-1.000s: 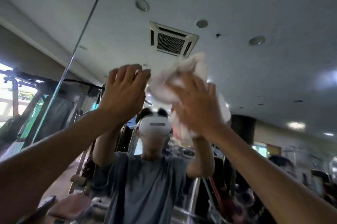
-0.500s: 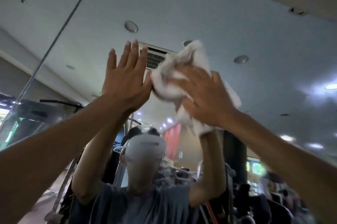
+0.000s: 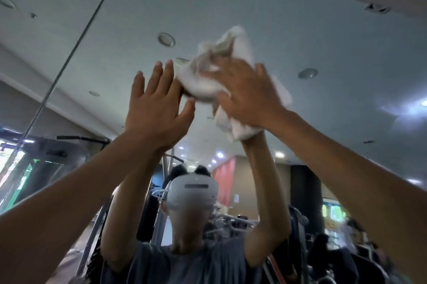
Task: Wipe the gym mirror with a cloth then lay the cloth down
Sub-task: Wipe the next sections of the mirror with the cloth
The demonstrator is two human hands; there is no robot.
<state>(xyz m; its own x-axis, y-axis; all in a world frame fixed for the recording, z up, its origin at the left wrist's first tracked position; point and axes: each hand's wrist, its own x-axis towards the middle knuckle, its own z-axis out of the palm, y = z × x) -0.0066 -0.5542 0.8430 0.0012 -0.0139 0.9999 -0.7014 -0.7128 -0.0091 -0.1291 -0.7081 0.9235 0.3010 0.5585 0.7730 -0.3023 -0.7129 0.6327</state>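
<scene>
You had two hands up: one left hand (image 3: 157, 110) and one right hand (image 3: 250, 96). You had one cloth (image 3: 203, 85), under your right hand. One mirror (image 3: 323, 41) stood before both hands, one white headset (image 3: 193, 193) reflected below them.

Person, catalogued from direct sight and reflection.
- Left forearm (image 3: 80, 186), right forearm (image 3: 346, 156): unsleeved.
- Left hand (image 3: 157, 112), right hand (image 3: 249, 96): bare.
- T-shirt (image 3: 196, 265): grey-blue, short-sleeved.
- Headset (image 3: 193, 193): white, rounded visor, dark horizontal strip across the front; white side strap (image 3: 161, 193).
- Hair (image 3: 203, 169): dark, showing above the headset.
</scene>
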